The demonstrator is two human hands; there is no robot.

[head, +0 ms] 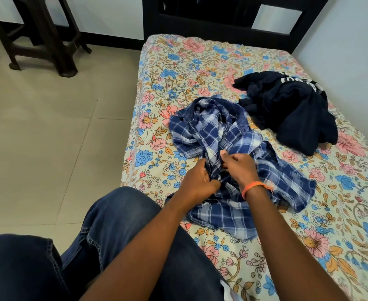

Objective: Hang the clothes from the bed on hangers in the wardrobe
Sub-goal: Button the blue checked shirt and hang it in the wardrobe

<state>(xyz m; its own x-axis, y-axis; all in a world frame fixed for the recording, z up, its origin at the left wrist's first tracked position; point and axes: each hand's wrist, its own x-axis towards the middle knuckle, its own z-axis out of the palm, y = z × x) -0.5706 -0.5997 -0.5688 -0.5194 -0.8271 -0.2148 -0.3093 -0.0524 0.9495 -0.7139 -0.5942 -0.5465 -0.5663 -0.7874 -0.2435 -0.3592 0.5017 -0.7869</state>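
Checked shirt (233, 135) gripped by curled fingers of left hand (198, 181) and right hand (239, 168) on bed (178, 68); dark garment (287, 109) lying just beside.

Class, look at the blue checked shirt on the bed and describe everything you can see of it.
The shirt is blue and white plaid, apparently thin woven cloth, with small buttons. It lies crumpled on the floral bedsheet near the bed's left edge, not on a hanger. The left hand and right hand both grip bunched folds at its middle. Its far edge lies close to the dark garment.
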